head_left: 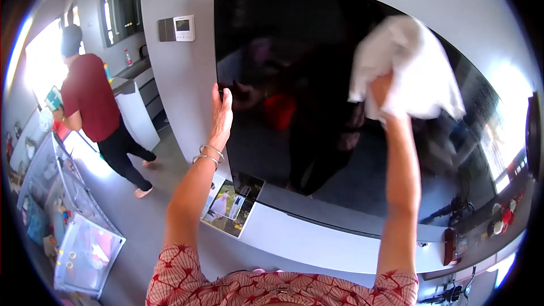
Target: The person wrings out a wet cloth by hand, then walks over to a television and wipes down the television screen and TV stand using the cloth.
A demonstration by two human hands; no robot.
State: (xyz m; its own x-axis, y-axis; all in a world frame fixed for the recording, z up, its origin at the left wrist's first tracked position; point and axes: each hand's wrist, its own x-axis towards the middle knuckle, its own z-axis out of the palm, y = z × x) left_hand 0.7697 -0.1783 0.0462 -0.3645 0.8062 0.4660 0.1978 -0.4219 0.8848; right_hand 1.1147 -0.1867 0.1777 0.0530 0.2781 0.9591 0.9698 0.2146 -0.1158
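A large black television (283, 39) fills the middle of the view, its glossy screen showing my reflection. My left hand (221, 116), with bangles at the wrist, holds the screen's left edge between thumb and fingers. Up on the right side of the screen, my right hand (382, 95) has a white cloth (422, 71) bunched in it. The cloth hangs loosely over the hand, hiding most of its fingers, and is blurred by motion.
Below the screen runs a white cabinet (294, 224) with a framed photo (228, 204) at its left end. A wall thermostat (184, 28) is left of the television. At far left a person (93, 96) in a maroon shirt stands by a mesh playpen (88, 252).
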